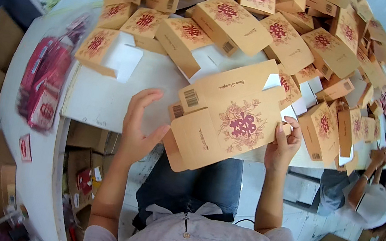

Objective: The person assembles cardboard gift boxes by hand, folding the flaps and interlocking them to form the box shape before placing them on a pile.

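A flat, unfolded tan carton (213,124) with a dark red floral emblem is held up at a tilt over the table's front edge, above my lap. My right hand (283,147) grips its right edge, thumb on the printed face and fingers mostly behind. To the left of the carton, my left hand (141,124) is open with its fingers and thumb apart. Its thumb tip comes up close to the carton's left edge; whether it touches, I cannot tell. Just beyond, a folded carton (97,51) with white inner flaps lies on the white table (97,99).
A big heap of folded cartons (235,23) covers the table's far side and right. Red packets in clear plastic (46,80) and a small red-and-white packet (26,148) lie at left. Brown boxes (85,169) sit under the table. Another person (368,201) sits at right.
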Tool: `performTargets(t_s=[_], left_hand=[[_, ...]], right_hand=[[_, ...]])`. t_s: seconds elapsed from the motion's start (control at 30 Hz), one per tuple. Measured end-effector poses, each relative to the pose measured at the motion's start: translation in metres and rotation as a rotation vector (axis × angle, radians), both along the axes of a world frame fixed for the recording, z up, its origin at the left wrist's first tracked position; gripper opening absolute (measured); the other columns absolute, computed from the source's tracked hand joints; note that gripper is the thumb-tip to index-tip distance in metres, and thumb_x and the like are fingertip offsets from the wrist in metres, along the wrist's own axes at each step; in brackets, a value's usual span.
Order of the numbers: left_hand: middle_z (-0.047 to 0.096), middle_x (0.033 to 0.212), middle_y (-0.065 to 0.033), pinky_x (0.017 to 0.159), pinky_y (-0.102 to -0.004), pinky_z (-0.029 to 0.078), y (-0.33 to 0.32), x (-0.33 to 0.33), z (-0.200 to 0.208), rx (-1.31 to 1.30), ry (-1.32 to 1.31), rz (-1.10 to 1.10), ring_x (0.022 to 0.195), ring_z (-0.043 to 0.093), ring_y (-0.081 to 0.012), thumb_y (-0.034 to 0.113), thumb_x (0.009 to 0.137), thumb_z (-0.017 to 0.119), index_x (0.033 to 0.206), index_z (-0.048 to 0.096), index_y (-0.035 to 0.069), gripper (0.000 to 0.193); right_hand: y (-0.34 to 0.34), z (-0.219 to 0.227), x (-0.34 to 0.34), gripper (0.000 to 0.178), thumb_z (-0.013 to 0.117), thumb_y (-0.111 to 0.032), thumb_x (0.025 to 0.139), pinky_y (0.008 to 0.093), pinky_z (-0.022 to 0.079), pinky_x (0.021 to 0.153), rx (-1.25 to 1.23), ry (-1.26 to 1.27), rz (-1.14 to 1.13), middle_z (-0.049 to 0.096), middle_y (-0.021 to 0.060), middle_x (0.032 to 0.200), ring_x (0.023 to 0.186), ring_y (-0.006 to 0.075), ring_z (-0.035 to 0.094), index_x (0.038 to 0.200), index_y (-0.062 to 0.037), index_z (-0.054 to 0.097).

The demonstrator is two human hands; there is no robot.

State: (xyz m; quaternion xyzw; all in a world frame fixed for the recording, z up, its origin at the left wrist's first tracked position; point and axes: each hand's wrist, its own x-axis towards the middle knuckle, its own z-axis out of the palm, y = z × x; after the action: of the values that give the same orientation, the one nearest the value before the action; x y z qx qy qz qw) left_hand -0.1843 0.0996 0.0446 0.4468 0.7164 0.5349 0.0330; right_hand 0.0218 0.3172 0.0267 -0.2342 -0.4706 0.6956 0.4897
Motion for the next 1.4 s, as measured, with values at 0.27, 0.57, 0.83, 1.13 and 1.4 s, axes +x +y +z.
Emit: performTargets(t_s=[0.27,0.57,0.83,1.13,1.4], left_hand=[[0.047,0.12,-0.0192,0.094,-0.0435,0.036,0.037,-0.007,0.06,-0.151,0.277,-0.224,0.112,0.045,-0.0345,0.031,0.067,0.073,0.125,0.039,-0.002,0.075],[0.049,0.115,-0.0191,0.087,-0.0362,0.042,0.033,0.036,0.054,-0.088,-0.214,-0.388,0.104,0.053,-0.0284,0.04,0.053,0.083,0.129,0.027,-0.002,0.103],[0.057,0.108,-0.0119,0.081,-0.0313,0.045,-0.006,0.074,0.031,-0.001,-0.215,-0.491,0.095,0.058,-0.0226,0.029,0.064,0.081,0.121,0.04,0.002,0.075],[0.05,0.116,-0.0102,0.088,-0.0317,0.04,-0.015,0.155,0.021,-0.011,-0.643,-0.294,0.108,0.048,-0.018,0.026,0.072,0.075,0.125,0.033,0.003,0.071],[0.05,0.106,-0.0051,0.087,-0.0277,0.037,-0.002,0.173,0.02,0.153,-0.67,-0.173,0.098,0.046,-0.0125,0.034,0.084,0.055,0.124,0.038,-0.001,0.056]], right_hand=[[-0.032,0.066,-0.003,0.029,0.06,0.005,0.08,0.0229,0.046,0.075,0.243,-0.126,-0.079,0.056,0.0056,0.091,0.082,0.0088,0.054,0.106,-0.0012,0.049],[-0.104,0.074,-0.044,0.049,0.052,-0.01,0.088,0.0281,0.042,0.086,0.523,-0.083,-0.422,0.048,0.0104,0.11,0.095,0.0141,0.05,0.129,-0.0073,0.026],[-0.103,0.07,-0.015,0.096,0.069,-0.039,0.072,0.0401,0.033,0.094,0.59,0.071,-0.356,0.027,0.0219,0.132,0.118,0.0289,0.036,0.136,-0.0069,0.004],[-0.116,0.039,0.05,0.068,0.048,-0.05,0.084,0.0321,0.037,0.09,-0.002,0.014,0.164,0.045,0.0121,0.118,0.107,0.0186,0.045,0.125,0.0019,0.035],[-0.124,0.023,0.072,0.051,0.042,-0.037,0.082,0.0288,0.039,0.084,0.1,-0.062,0.101,0.046,0.0124,0.111,0.1,0.0174,0.047,0.116,0.0023,0.04]])
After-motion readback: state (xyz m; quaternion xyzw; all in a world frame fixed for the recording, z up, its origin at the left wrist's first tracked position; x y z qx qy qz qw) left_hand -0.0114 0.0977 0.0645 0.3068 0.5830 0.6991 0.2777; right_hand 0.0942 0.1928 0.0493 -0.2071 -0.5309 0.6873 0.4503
